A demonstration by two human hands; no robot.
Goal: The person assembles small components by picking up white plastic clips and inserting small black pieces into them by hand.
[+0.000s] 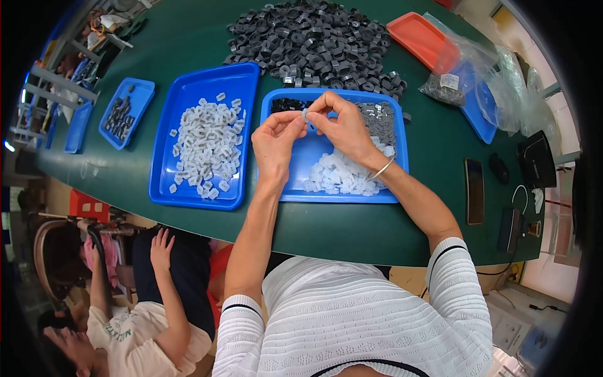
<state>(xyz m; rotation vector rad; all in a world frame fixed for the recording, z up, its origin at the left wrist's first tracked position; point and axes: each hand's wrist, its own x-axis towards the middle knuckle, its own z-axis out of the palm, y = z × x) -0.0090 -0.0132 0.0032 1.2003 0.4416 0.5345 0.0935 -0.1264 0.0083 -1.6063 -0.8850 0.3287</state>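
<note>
Working at a green table [320, 234], I face a light-blue tray [293, 168]; read its centre as the dial. A heap of dark rings [311, 47] lies beyond its rim at 12 o'clock; white pieces [339, 176] fill 5 o'clock inside. My right hand [349, 131] and left hand [274, 143] meet above the tray at about 11 o'clock, thumb and index fingertips of each pinching one small part [304, 115] between them. Handling: probably light, stiff and somewhat slick (plastic, I judge), so grip opposite edges with fingertip pressure only. Appearance: pale greyish, tiny, mostly covered by my fingers; its full outline I cannot tell.
</note>
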